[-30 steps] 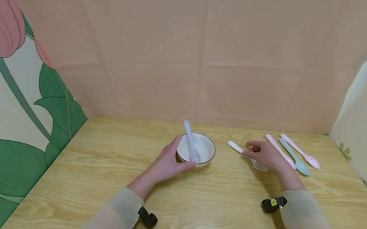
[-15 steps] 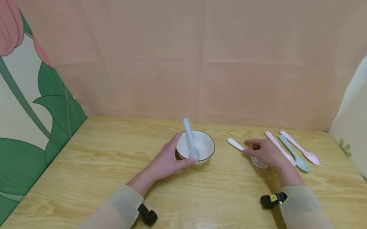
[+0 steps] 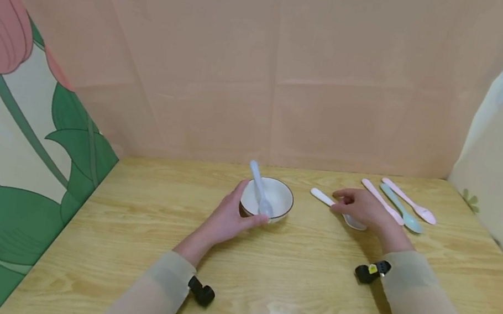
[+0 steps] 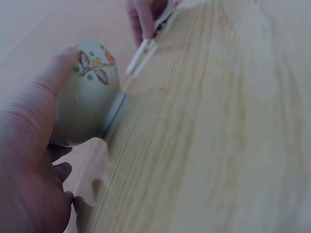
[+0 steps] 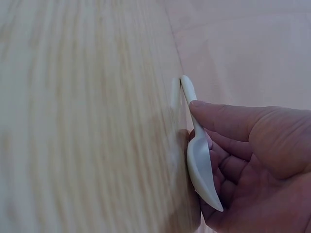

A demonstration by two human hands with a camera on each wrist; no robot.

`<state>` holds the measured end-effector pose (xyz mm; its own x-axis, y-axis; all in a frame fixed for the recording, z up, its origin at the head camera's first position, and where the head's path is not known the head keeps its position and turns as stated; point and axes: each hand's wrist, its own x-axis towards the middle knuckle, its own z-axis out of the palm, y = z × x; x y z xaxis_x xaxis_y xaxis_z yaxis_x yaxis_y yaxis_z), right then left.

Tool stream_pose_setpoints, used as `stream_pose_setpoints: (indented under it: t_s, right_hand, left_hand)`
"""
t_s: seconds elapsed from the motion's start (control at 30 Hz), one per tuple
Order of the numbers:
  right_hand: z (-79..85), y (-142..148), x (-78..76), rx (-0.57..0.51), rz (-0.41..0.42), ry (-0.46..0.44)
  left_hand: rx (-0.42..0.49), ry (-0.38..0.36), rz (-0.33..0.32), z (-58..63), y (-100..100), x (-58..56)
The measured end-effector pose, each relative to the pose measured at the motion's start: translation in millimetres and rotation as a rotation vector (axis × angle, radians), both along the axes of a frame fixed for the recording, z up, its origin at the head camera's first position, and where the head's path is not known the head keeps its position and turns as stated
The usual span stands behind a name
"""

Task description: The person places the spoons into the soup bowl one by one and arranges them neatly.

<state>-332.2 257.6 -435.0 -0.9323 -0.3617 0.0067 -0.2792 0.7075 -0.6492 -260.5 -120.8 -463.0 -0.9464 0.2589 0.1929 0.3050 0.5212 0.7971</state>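
My left hand [image 3: 225, 221] grips a small white bowl [image 3: 283, 199] with a dark rim, its thumb on the near side. In the left wrist view the bowl [image 4: 87, 109] shows a painted leaf-and-flower pattern. A pale blue spoon [image 3: 257, 183] leans inside it, handle rising past the far rim. To the right, my right hand [image 3: 364, 207] pinches the handle of a white spoon [image 3: 322, 196] lying low at the tabletop. The right wrist view shows the thumb on this white spoon's [image 5: 198, 160] handle, its bowl end towards the palm. Whether it fully touches the table I cannot tell.
Beyond the right hand lie a pink spoon [image 3: 372, 188], a light green spoon [image 3: 409, 221] and another pink spoon [image 3: 423, 214]. A peach cloth backdrop [image 3: 203, 87] stands behind the wooden table [image 3: 143, 228]. Patterned sheets flank both sides.
The head view has shifted slightly. Both hands keep their holds on the bowl and the white spoon, with no clear movement.
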Motion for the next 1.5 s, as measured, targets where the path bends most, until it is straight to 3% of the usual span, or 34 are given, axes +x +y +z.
stream_pose_setpoints:
  t_s: [0.47, 0.67, 0.87, 1.13, 1.5]
  right_hand:
    - [17.9, 1, -2.9, -0.010, 0.022, -0.040]
    - [7.5, 2, -2.2, -0.067, 0.024, -0.085]
    - [1.6, 2, 1.4, -0.117, 0.029, -0.094]
    - [10.6, 0, 2.2, -0.238, -0.014, -0.094]
    - [27.0, -24, 10.0, -0.352, -0.057, -0.067]
  left_hand:
    - [0.010, 0.021, -0.004, 7.9, 2, -9.2]
    - [0.025, 0.022, -0.031, 4.0, 2, -1.7]
    - [0.038, 0.016, -0.015, -0.5, 1, 8.3]
    - [0.012, 0.025, -0.016, 4.9, 7, 7.4]
    - [0.018, 0.030, -0.012, -1.2, 5, 7.2]
